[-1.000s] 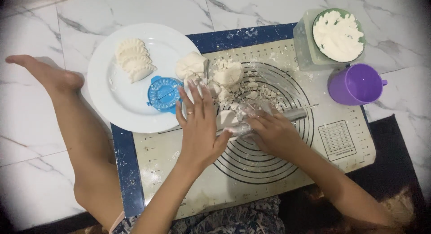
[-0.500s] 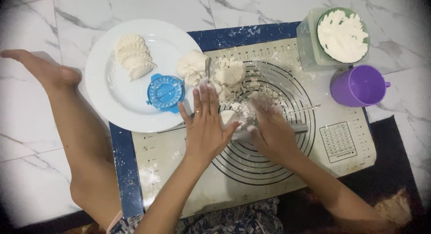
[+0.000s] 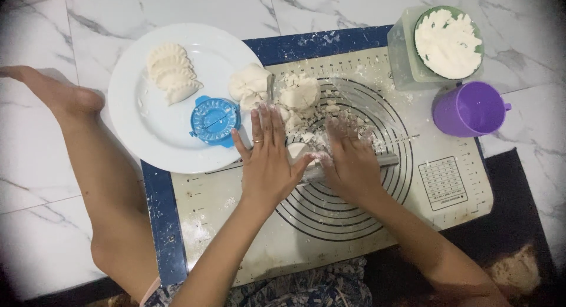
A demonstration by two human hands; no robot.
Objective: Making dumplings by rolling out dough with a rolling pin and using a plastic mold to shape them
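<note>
2 hands flat on the rolling pin (image 3: 383, 160) over the pastry mat (image 3: 236, 224). Left to right we see: white plate (image 3: 147, 136) with folded dumplings (image 3: 171, 74), blue dumpling press (image 3: 213, 121), left hand (image 3: 268, 159) fingers straight and together, dough piece (image 3: 298, 151) between both hands, right hand (image 3: 351, 162) fingers spread, purple cup (image 3: 466, 109).

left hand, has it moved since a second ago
Yes. The left hand has slid toward the person, off the dough pile and further from the blue press on the plate.
</note>
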